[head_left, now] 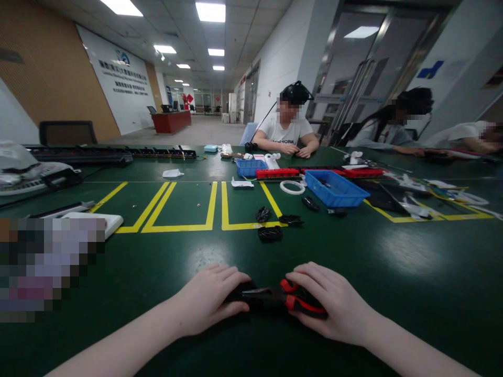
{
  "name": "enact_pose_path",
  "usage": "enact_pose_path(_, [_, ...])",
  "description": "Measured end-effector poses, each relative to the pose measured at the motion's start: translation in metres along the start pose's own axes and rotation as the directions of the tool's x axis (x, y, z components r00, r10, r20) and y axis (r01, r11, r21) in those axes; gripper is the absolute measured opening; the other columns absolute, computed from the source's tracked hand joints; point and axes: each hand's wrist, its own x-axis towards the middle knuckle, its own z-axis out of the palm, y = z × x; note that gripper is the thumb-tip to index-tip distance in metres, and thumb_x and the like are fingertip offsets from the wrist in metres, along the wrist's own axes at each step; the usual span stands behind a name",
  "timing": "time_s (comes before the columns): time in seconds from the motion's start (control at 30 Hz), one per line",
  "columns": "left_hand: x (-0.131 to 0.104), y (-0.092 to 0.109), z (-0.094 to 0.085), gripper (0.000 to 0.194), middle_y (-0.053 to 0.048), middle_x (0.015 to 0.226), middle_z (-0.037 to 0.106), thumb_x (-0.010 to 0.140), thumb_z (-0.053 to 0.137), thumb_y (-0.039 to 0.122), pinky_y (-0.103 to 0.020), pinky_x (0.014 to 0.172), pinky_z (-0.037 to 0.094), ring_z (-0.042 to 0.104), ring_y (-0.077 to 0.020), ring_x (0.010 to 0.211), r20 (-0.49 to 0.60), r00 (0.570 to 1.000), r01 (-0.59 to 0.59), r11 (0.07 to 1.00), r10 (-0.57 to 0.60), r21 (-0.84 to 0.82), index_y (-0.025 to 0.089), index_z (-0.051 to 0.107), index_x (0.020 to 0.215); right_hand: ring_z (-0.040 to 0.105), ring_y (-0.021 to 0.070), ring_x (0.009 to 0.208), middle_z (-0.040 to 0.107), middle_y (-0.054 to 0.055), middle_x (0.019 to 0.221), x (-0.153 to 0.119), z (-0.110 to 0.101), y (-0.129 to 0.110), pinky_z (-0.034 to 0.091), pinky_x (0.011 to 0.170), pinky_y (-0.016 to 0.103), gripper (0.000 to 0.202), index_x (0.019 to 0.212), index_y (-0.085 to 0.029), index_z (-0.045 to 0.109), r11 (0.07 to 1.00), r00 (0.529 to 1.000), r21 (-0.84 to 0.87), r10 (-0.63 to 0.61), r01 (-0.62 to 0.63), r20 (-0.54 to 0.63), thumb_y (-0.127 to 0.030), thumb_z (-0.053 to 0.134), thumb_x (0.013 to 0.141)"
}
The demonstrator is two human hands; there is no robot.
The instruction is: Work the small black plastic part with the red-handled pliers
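My right hand (330, 301) is wrapped round the red-and-black handles of long-nosed pliers (267, 294). Their slim jaws point left, toward my left hand (214, 298). That hand is closed on a small black part (240, 291), mostly hidden under its fingers. The tips of the pliers reach the black part; whether they grip it, I cannot tell. Both hands are low over the green table (165, 267). Beyond them lie several black pieces, among them one bundle (270, 233) near the yellow tape.
Blue bins (340, 189) and red strips (277, 174) stand farther back, with a white ring (292, 187) beside them. Yellow tape (176, 228) marks rectangles on the table. A white object (113, 222) lies at left. Across the table sits a person in a white shirt (285, 133); others sit at right.
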Motion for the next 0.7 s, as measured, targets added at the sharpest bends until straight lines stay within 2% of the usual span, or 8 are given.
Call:
enact_pose_path(0.33, [0.0013,-0.0035,0.0041,0.042,-0.003,0.119,0.066,0.092,0.067,0.028,-0.041,0.09,0.05,0.065,-0.0241,0.104,-0.023,1.0,-0.011,1.0,0.011,-0.004,0.025,0.05,0.13,0.067,0.023,0.097,0.07,0.011,0.107,-0.0025,0.001,0.0007,0.056,0.085,0.036,0.045,0.122,-0.019,0.059,0.999,0.999,0.03,0.02,-0.021,0.041,-0.034,0.065,0.081])
enact_pose_path(0.7, [-0.0001,-0.0036,0.0013,0.028,-0.004,0.113,0.069,0.099,0.057,0.038,-0.037,0.086,0.048,0.066,-0.0234,0.1,-0.015,0.999,-0.028,1.0,0.028,-0.003,0.023,0.057,0.122,0.067,0.0216,0.093,0.069,0.011,0.105,0.001,0.0001,0.0011,0.056,0.079,0.034,0.04,0.121,-0.02,0.058,0.996,0.998,0.076,0.047,-0.05,0.046,-0.033,0.063,0.084])
